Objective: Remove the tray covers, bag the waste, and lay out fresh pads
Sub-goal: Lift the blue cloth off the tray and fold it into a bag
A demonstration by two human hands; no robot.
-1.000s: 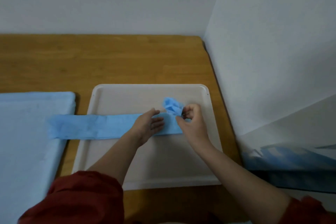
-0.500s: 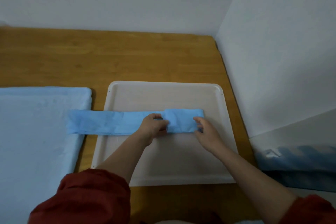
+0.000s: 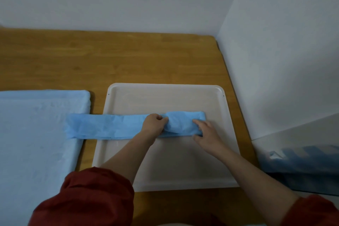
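So it unfolds on the tray (image 3: 165, 86), the pad (image 3: 102, 126) is gripped by the left hand (image 3: 154, 124), pinned by the right hand (image 3: 205, 131).

Both forearms reach forward, bare below pushed-up red sleeves (image 3: 88, 198). The left hand (image 3: 153, 124) is knuckles-up, fingers curled and gripping the blue pad (image 3: 102, 126). The right hand (image 3: 204, 132) lies with fingers nearly straight, pressing on that pad's end.

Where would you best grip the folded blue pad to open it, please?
Probably the puffed top layer near the right end, from the near side, where the right hand touches it; elsewhere the folded blue pad lies flat on the white tray.
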